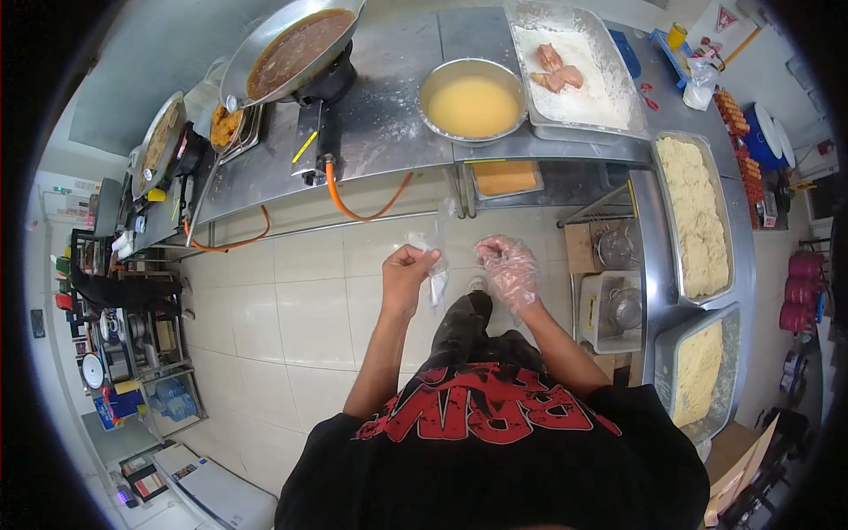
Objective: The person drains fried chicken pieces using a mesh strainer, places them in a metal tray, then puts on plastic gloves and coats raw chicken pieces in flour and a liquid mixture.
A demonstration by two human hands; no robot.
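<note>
My left hand [405,278] is bare and pinches a crumpled clear plastic glove [437,285] between thumb and fingers, above the tiled floor. The glove hangs limp from the fingertips. To the right, a clear disposable glove covers my right hand [509,268]; its fingers are curled in and nothing shows between them. A gap separates the two hands. In front, on the steel table, stand a metal bowl of pale yellow liquid [474,106] and a metal tray of white flour [596,99] with raw meat pieces [558,71] lying on the flour.
A wok of brown oil [298,53] sits on a gas burner with an orange hose [358,212]. Fried pieces [225,126] rest in a strainer at left. Trays of breading [695,225] line the right counter. A person [126,291] stands far left. Boxes [583,248] sit below.
</note>
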